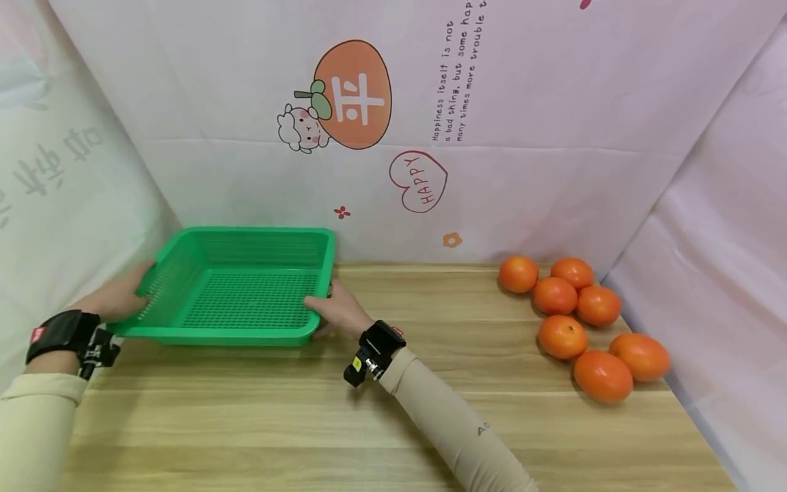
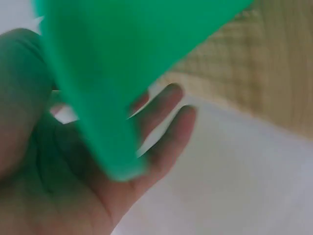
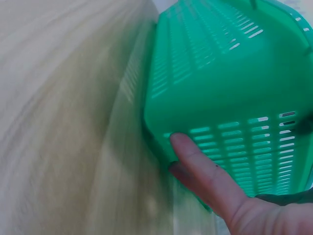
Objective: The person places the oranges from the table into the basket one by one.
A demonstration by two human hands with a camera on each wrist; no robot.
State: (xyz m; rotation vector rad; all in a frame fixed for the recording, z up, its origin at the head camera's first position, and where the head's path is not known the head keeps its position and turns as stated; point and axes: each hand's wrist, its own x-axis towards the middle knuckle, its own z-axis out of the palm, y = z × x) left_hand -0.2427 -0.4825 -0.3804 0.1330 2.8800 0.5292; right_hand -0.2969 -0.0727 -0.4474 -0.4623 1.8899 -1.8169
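Observation:
A green plastic basket (image 1: pixel 258 233) with slotted walls and nothing in it is at the back left of the wooden table (image 1: pixel 369 410). My left hand (image 1: pixel 117 297) grips its left rim. In the left wrist view the thumb lies over the blurred basket (image 2: pixel 122 63) and the fingers (image 2: pixel 166 112) reach beneath it. My right hand (image 1: pixel 338 311) holds the front right corner, thumb over the rim. In the right wrist view a finger (image 3: pixel 205 171) presses against the basket's (image 3: pixel 230 73) outer wall. I cannot tell whether the basket touches the table.
Several oranges (image 1: pixel 562 335) lie in a loose cluster at the table's right side, close to the right cloth wall. A printed white cloth backdrop (image 1: pixel 430 137) stands behind the table, and cloth also hangs on the left.

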